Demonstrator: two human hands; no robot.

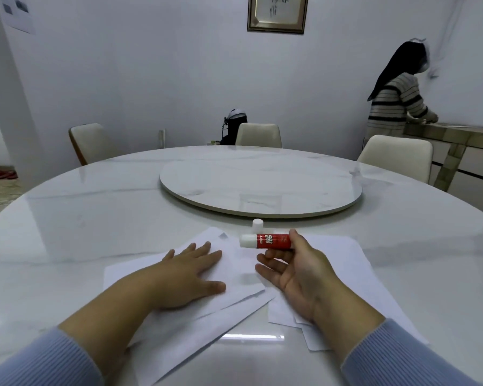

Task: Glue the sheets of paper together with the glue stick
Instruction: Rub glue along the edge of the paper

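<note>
A: Here, left to right: the left hand point(183, 277) lies flat, fingers point(204, 247) straight, pressing the left sheets point(229, 270) onto the bench point(95, 218). The right hand point(296, 270) hovers palm up, pinching the glue stick point(268, 240) between thumb and curled fingers, just above the paper. Its white end points left.

B: And the cap point(257, 225)?

A: Standing on the bench just behind the stick, so the stick seems uncapped.

B: How should the step go?

A: Probably: keep the left palm firm so the sheet cannot slide, tip the white end down, and stroke along the edge that the next sheet will overlap.

B: What stays unclear?

A: Whether glue already lies on the paper; how many sheets are stacked; the right sheets point(346, 257), partly covered by the forearm; the left stack's near corner, hidden by the sleeve point(39, 363).
</note>
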